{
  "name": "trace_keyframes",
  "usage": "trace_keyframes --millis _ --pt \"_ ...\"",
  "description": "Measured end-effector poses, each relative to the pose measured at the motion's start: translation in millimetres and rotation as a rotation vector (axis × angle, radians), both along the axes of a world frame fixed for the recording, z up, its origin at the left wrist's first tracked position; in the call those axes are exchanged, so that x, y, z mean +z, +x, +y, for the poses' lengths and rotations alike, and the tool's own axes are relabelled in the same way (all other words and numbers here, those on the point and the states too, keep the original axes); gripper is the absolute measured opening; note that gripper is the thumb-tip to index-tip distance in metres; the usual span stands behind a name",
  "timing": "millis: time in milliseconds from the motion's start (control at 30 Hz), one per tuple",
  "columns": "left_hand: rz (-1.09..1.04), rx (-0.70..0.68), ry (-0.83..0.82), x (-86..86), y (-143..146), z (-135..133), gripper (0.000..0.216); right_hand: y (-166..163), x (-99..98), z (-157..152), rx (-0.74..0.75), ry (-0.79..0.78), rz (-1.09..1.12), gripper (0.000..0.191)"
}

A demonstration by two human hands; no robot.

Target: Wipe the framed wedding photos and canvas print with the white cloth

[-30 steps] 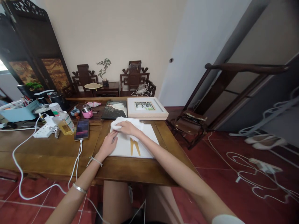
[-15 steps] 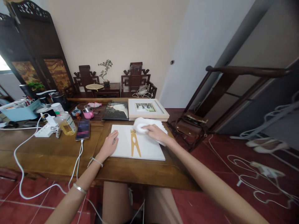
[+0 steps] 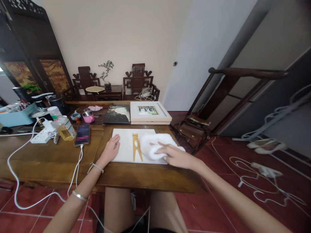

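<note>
A flat white board (image 3: 123, 152) lies on the wooden table, with a tan cat-shaped figure (image 3: 135, 152) on its middle. My left hand (image 3: 111, 149) rests on the board's left edge, fingers stretched out flat. A white cloth (image 3: 156, 142) is bunched under my right hand (image 3: 178, 156) and covers much of the board's right side, spilling past its edge. The fingers of my right hand press into the cloth and grip it; motion blurs them slightly.
Behind the board lie a dark picture panel (image 3: 117, 115) and a pale framed picture (image 3: 150, 121). To the left are a phone (image 3: 82, 135) on a cable, a bottle of yellow liquid (image 3: 65, 129), a pink cup (image 3: 88, 117) and a power strip (image 3: 40, 137). A chair (image 3: 247, 73) stands at right.
My right hand has moved the cloth from the board's upper middle toward me and to the right. My left hand stays on the board's left edge.
</note>
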State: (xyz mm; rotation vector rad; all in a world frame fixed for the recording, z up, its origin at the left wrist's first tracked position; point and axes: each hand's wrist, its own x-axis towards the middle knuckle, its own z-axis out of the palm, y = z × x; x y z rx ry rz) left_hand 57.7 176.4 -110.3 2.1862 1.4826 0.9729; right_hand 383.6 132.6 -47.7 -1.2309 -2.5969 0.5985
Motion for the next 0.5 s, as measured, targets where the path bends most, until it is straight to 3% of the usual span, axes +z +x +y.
trace_keyframes --millis 133,267,367,500 --pt "0.008 -0.005 -0.003 1.8 -1 0 0.047 -22 -0.9 64 0.085 0.145 -0.014 0.044" --pt "0.010 -0.002 0.000 2.8 -2 0 0.047 -41 -1.2 97 -0.003 0.222 -0.087 0.035" --pt "0.008 0.003 0.007 2.5 -2 0 0.046 -41 -1.2 93 -0.030 0.234 -0.104 0.033" --pt "0.007 0.004 0.015 1.5 -1 1 0.046 -27 8.3 49 -0.002 0.192 -0.156 0.030"
